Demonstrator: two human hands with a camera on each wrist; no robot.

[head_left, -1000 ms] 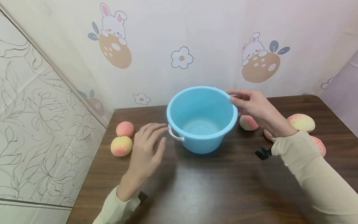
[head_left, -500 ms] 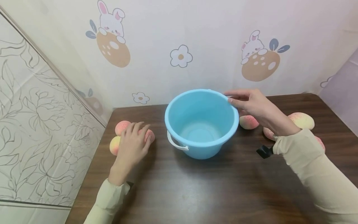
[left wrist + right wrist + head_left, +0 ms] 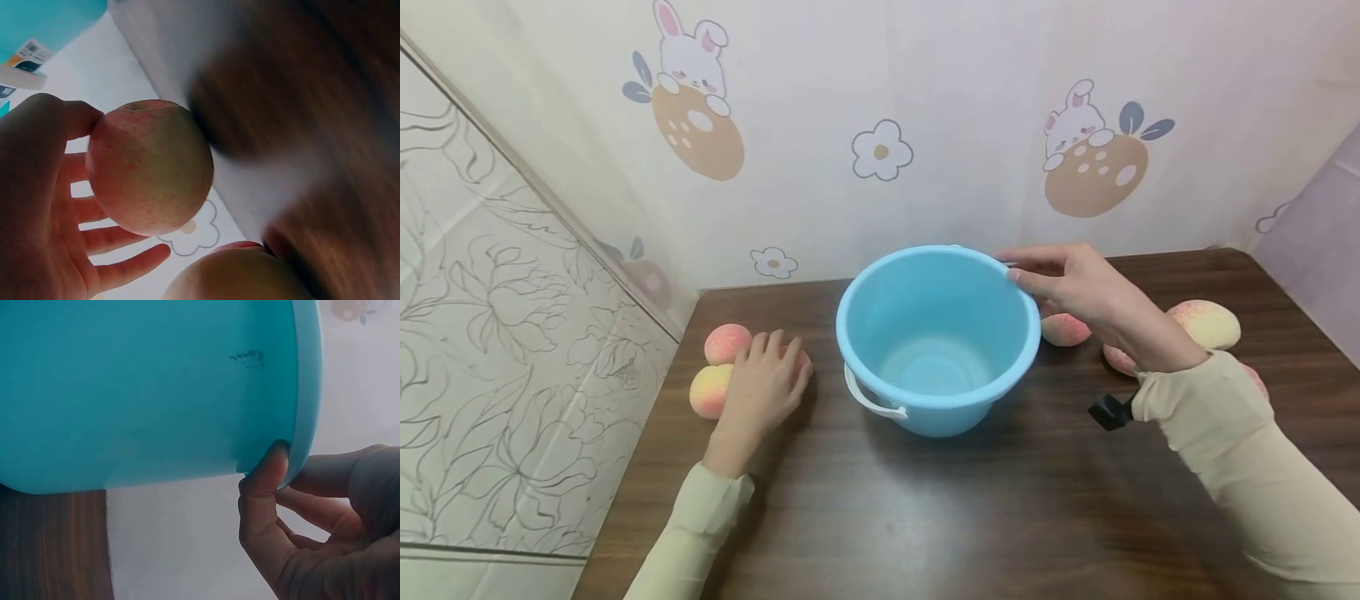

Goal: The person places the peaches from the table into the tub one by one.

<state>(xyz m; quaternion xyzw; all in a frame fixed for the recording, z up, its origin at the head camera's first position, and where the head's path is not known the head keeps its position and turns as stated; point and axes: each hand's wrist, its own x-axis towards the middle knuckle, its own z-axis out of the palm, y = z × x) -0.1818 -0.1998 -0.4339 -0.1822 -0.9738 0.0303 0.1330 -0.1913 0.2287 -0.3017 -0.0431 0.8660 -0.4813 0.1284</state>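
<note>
A light blue bucket point(image 3: 943, 422) stands at the middle of the table, with its white handle point(image 3: 871, 403) hanging on the left side. My right hand point(image 3: 1086, 287) pinches the bucket's right rim, with the thumb and fingers on opposite sides of it in the right wrist view. Left of the bucket, my left hand point(image 3: 760, 380) grips a pink and yellow peach point(image 3: 150, 169). Its thumb is at one side of the fruit and the fingers spread behind it. From the head view, that hand covers most of this peach.
Two more peaches, a pink one point(image 3: 727, 342) and a yellow one point(image 3: 709, 392), lie just left of my left hand. Several others, including a pale one point(image 3: 1206, 324) and a red one point(image 3: 1066, 330), lie at the right. A patterned wall point(image 3: 820, 200) backs the dark wooden table point(image 3: 895, 525).
My left hand has moved left from beside the bucket's handle onto the peach and taken hold of it. The bucket has come slightly nearer, with my right hand still on its rim.
</note>
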